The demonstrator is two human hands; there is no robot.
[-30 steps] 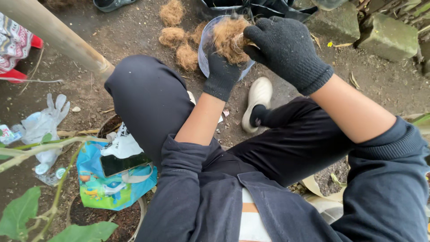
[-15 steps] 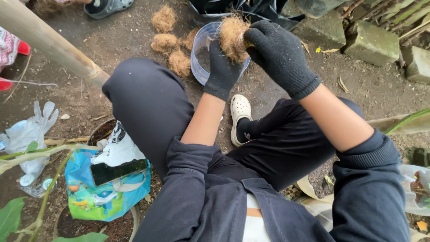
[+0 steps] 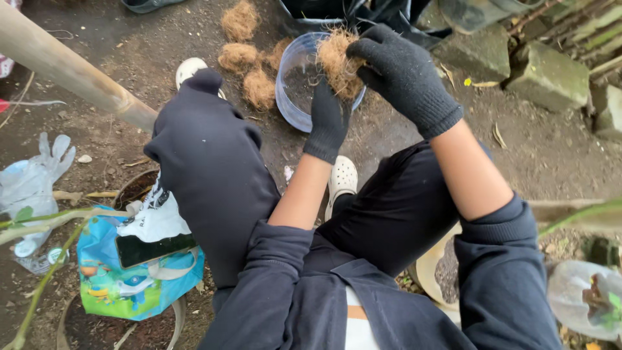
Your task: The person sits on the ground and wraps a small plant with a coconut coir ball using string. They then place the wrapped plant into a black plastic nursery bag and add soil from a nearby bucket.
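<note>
Left hand (image 3: 327, 120) in a black glove grips the near rim of the clear cup (image 3: 295, 91); right hand (image 3: 402, 74) pinches a fibre clump (image 3: 337, 55) at the cup's 2 o'clock; judgement: hold cup steady, press fibre in small bits; spare clumps (image 3: 249, 61) lie on the ground at its 9 o'clock.

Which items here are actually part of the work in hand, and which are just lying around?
In use:
left hand holding the clear plastic cup
right hand pressing the coconut fibre tuft
loose fibre clumps on the ground

Lying about:
phone
colourful bag
crumpled plastic glove
bamboo pole
stone blocks
</note>
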